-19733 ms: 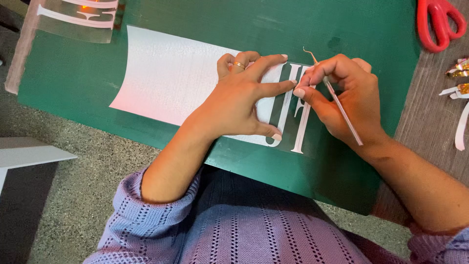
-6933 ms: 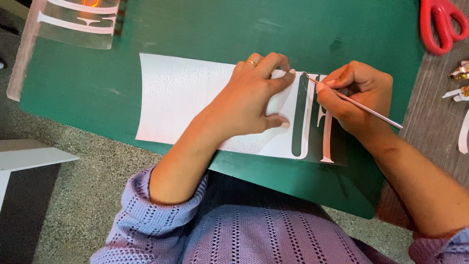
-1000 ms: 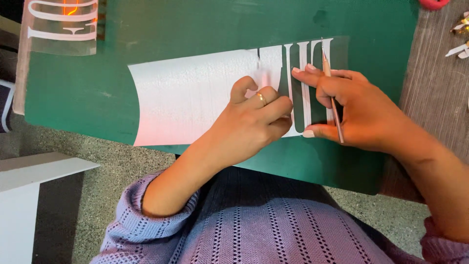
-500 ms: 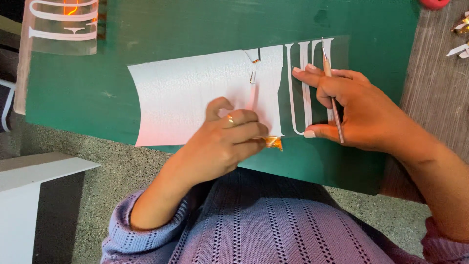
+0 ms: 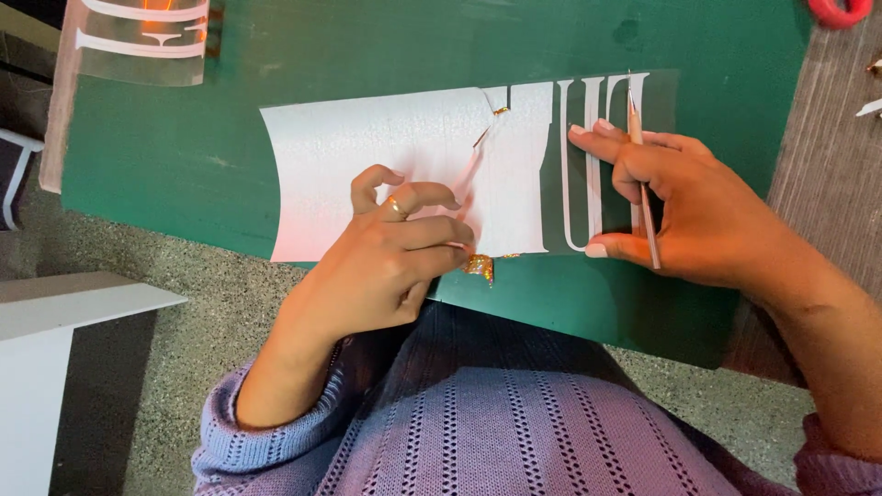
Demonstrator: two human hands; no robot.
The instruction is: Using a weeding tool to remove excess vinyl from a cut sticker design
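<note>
Left hand (image 5: 390, 262) has slid lower, pinching a thin strip (image 5: 478, 156) off the white vinyl sheet (image 5: 367, 156) on green mat; right hand (image 5: 684, 207) pins sheet, gripping weeding tool (image 5: 643, 184); hasty pull may tear strip or lift letters.

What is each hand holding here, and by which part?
The right hand holds a thin weeding tool along its shaft, fingertips pressing the vinyl sheet. The left hand pinches a narrow strip peeled from the sheet, at its lower end.
</note>
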